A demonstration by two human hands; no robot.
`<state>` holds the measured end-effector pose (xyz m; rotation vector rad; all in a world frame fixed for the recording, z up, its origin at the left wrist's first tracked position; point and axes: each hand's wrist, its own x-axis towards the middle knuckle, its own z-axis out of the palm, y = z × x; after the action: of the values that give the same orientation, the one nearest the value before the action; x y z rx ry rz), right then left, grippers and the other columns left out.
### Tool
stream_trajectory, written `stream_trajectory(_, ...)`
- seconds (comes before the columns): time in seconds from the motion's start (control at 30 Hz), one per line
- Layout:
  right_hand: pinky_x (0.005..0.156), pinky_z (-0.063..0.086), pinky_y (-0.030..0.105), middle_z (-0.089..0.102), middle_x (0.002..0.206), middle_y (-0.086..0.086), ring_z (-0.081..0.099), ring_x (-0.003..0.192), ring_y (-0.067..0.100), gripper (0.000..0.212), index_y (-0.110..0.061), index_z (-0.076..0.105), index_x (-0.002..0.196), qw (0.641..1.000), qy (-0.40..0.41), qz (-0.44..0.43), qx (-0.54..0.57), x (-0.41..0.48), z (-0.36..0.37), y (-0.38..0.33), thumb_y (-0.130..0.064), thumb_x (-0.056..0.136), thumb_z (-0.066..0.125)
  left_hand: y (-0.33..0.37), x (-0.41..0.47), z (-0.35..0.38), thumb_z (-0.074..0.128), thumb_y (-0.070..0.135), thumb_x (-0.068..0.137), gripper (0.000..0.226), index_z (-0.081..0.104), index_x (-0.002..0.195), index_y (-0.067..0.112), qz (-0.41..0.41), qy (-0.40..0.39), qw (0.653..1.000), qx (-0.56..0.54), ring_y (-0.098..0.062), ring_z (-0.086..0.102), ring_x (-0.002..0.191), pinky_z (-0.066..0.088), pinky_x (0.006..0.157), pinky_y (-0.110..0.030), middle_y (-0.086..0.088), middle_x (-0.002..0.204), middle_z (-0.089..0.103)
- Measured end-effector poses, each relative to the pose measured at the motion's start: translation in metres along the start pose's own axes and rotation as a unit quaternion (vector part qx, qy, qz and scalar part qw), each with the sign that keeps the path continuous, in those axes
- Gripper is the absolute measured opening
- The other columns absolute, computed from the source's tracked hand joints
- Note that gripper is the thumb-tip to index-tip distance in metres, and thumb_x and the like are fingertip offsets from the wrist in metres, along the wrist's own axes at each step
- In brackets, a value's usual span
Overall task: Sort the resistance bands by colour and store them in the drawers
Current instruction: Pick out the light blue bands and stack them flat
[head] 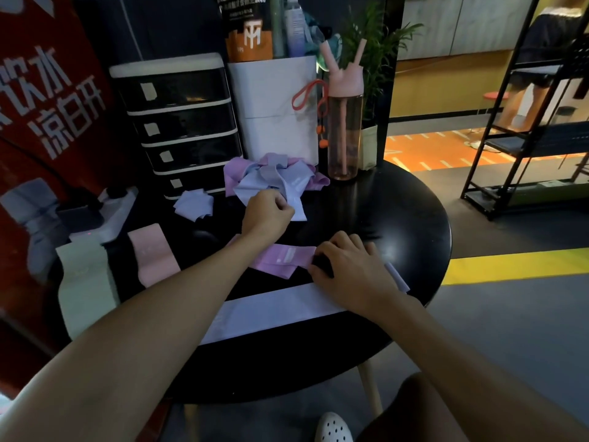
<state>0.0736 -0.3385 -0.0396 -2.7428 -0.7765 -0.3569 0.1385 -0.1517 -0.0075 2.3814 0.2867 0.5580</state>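
While the left hand [269, 212] pinches a blue band [294, 199], the right hand [345, 269] presses flat on a purple band [280, 256].

Round glossy black table [398, 218]. Tangled lilac, pale-blue and grey fabric bands [271, 178] far. Flat mint-green band [84, 291] near left, pink band [153, 253] beside. Black-and-white 4-drawer plastic unit [178, 122].

Four drawers [178, 129] in one unit, one pink bottle [345, 129], two hands, four flat-laid bands, one tangled heap [271, 178] uncountable.

Head view, steeply down, close over table [398, 218]
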Motion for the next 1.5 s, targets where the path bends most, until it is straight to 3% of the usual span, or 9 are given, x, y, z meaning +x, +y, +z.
stream_trajectory(0.23,0.095,0.035,0.035,0.049,0.117,-0.007,0.046,0.109,0.016,0.040,-0.031,0.057,0.118,1.000,-0.004,0.004,0.006,-0.001,-0.002,-0.001,-0.056,0.096,0.037,0.005,-0.017,-0.045,0.059,0.011,0.088,0.005,0.060,0.089,0.006,0.034,0.056,0.995,-0.072,-0.004,0.055,0.071,0.040,0.058,-0.010,0.011,0.077,0.057)
stream_trajectory(0.53,0.097,0.032,0.041,0.052,0.116,-0.005,0.047,0.118,0.018,0.038,-0.031,0.063,0.108,0.992,-0.088,0.038,0.084,0.009,-0.026,-0.005,-0.051,0.100,0.033,0.003,-0.040,-0.118,0.057,0.006,0.089,0.006,0.059,0.087,0.011,0.159,0.084,0.982,-0.066,-0.015,0.058,0.077,0.045,0.069,-0.025,0.002,0.084,0.062)
stream_trajectory(0.73,0.104,0.038,0.050,0.049,0.135,0.000,0.042,0.126,0.025,0.053,-0.022,0.046,0.138,0.971,0.031,0.033,0.236,0.034,-0.051,-0.033,-0.039,0.090,0.062,0.016,-0.052,-0.153,0.061,0.014,0.088,0.006,0.062,0.089,0.019,0.247,0.034,0.968,-0.037,-0.026,0.062,0.079,0.053,0.076,-0.047,-0.005,0.085,0.066)
stream_trajectory(0.93,0.097,0.047,0.036,0.053,0.129,0.011,0.051,0.117,0.024,0.052,-0.009,0.048,0.137,0.930,-0.001,-0.008,0.367,0.047,-0.068,-0.069,-0.015,0.089,0.068,0.032,-0.063,-0.170,0.063,0.012,0.092,0.006,0.066,0.095,0.017,0.293,0.006,0.956,-0.015,-0.015,0.062,0.078,0.051,0.072,-0.036,0.002,0.085,0.067)
stream_trajectory(1.03,0.082,0.042,0.029,0.062,0.107,0.008,0.056,0.099,0.022,0.021,-0.001,0.065,0.109,0.931,-0.009,-0.017,0.364,0.051,-0.065,-0.075,-0.014,0.092,0.064,0.038,-0.068,-0.178,0.062,0.008,0.094,0.007,0.067,0.098,0.012,0.292,0.019,0.956,-0.024,0.005,0.054,0.069,0.043,0.066,-0.018,0.018,0.074,0.059)
stream_trajectory(1.1,0.075,0.043,0.030,0.065,0.103,0.014,0.060,0.095,0.027,0.022,0.004,0.065,0.100,0.922,-0.020,-0.008,0.386,0.052,-0.063,-0.076,-0.017,0.095,0.059,0.039,-0.069,-0.183,0.062,0.009,0.094,0.009,0.068,0.099,0.012,0.287,0.037,0.956,-0.039,0.005,0.056,0.071,0.050,0.070,-0.025,0.022,0.074,0.059)
stream_trajectory(1.3,0.088,0.053,0.047,0.068,0.104,0.018,0.065,0.099,0.032,0.013,0.000,0.061,0.099,0.897,-0.034,0.004,0.441,0.045,-0.065,-0.073,-0.011,0.094,0.061,0.044,-0.067,-0.191,0.062,0.008,0.095,0.011,0.068,0.101,0.015,0.272,0.091,0.954,-0.083,-0.005,0.062,0.070,0.056,0.062,-0.030,0.012,0.087,0.064)
stream_trajectory(1.4,0.082,0.057,0.032,0.070,0.101,0.010,0.070,0.091,0.017,0.012,-0.002,0.059,0.103,0.870,-0.052,0.021,0.491,0.039,-0.068,-0.066,-0.007,0.093,0.063,0.045,-0.064,-0.198,0.061,0.004,0.094,0.015,0.066,0.101,0.016,0.266,0.122,0.951,-0.104,0.002,0.060,0.063,0.048,0.059,-0.017,0.015,0.081,0.062)
stream_trajectory(1.5,0.083,0.059,0.035,0.072,0.103,0.010,0.070,0.094,0.020,0.023,-0.001,0.057,0.111,0.849,-0.062,0.044,0.522,0.032,-0.071,-0.053,-0.012,0.092,0.065,0.039,-0.061,-0.204,0.060,0.006,0.096,0.013,0.063,0.103,0.015,0.237,0.138,0.953,-0.128,-0.005,0.062,0.057,0.051,0.048,-0.023,0.006,0.083,0.064)
